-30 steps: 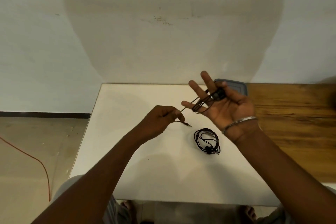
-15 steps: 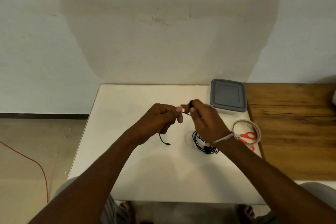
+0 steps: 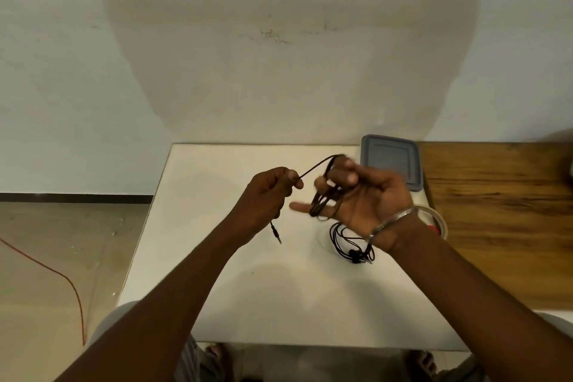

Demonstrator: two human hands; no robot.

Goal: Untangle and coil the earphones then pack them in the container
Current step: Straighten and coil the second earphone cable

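Head view, left hand (image 3: 266, 195) pinches earphone cable (image 3: 313, 168), right hand (image 3: 369, 195) grips its loops, partly hiding container (image 3: 390, 155), tape roll (image 3: 441, 222)

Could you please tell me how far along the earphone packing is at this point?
Done: one set of earphones lies looking coiled on the white table. In hand: the right hand has the second cable looped round its fingers, while the left hand pinches the loose end, jack dangling. Left: finish that coil, open the lidded container, pack both.
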